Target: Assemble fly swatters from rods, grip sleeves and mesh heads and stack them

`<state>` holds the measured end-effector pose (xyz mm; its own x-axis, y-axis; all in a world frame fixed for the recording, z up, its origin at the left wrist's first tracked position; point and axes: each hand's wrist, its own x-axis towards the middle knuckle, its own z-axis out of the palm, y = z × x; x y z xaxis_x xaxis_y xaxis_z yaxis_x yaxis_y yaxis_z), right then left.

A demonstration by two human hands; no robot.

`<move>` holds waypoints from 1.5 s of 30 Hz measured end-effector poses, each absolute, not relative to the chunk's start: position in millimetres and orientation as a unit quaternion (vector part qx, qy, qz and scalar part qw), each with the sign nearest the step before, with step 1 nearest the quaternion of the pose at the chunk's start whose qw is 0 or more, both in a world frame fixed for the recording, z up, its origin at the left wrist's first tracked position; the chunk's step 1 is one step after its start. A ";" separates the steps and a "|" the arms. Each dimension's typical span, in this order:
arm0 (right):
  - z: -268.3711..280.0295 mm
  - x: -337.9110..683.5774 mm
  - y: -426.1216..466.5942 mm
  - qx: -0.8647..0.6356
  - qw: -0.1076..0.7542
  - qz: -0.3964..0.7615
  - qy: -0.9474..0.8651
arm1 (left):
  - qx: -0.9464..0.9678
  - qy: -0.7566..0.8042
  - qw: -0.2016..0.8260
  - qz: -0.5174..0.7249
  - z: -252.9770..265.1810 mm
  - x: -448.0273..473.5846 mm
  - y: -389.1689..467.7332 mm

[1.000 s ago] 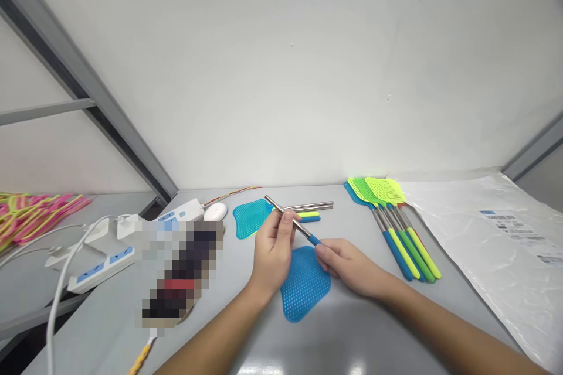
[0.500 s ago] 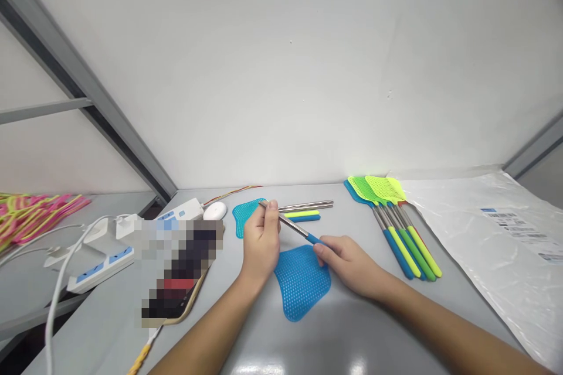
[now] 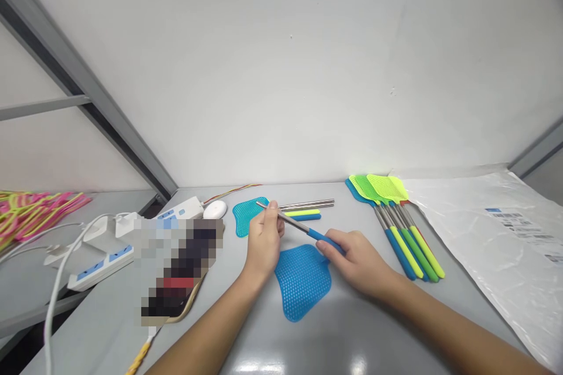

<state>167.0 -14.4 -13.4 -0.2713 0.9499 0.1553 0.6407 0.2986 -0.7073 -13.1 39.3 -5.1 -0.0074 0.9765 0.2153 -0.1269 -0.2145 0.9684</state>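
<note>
My left hand [image 3: 264, 243] pinches a slim metal rod [image 3: 294, 222] near its upper left end, between thumb and fingers. The lower right end of that rod sits in a blue handle [image 3: 323, 238], and my right hand [image 3: 358, 261] is closed around the handle. Below the rod, a blue perforated fly swatter head [image 3: 303, 284] lies flat on the table. A teal swatter head [image 3: 246, 218] rests behind my left hand, partly hidden by it. Loose metal rods [image 3: 313, 205] lie there too, beside a yellow handle [image 3: 303, 212] and a blue one.
Several complete fly swatters [image 3: 409, 240] lie stacked on the right, near a white plastic bag [image 3: 488, 234]. On the left are a partly pixelated phone [image 3: 189, 269], white power strips [image 3: 101, 266], cables and a round white disc [image 3: 215, 210]. A wall [image 3: 281, 99] stands behind.
My right hand has shifted slightly right, and more of the blue handle shows past its fingers. My left hand has moved a little right, still pinching the rod.
</note>
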 end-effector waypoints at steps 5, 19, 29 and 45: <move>-14.5 169.2 -15.6 -0.524 0.296 0.229 -0.766 | 0.530 0.400 0.462 0.587 -6.7 -11.1 32.5; -7.3 156.2 -28.8 -0.546 0.276 0.205 -0.764 | 0.545 0.403 0.418 0.605 -4.4 0.9 13.7; -12.6 157.1 -26.0 -0.535 0.265 0.188 -0.780 | 0.560 0.393 0.423 0.594 -3.6 -0.3 14.9; -7.5 164.8 -20.0 -0.538 0.303 0.211 -0.758 | 0.541 0.356 0.467 0.603 -9.3 -3.6 25.2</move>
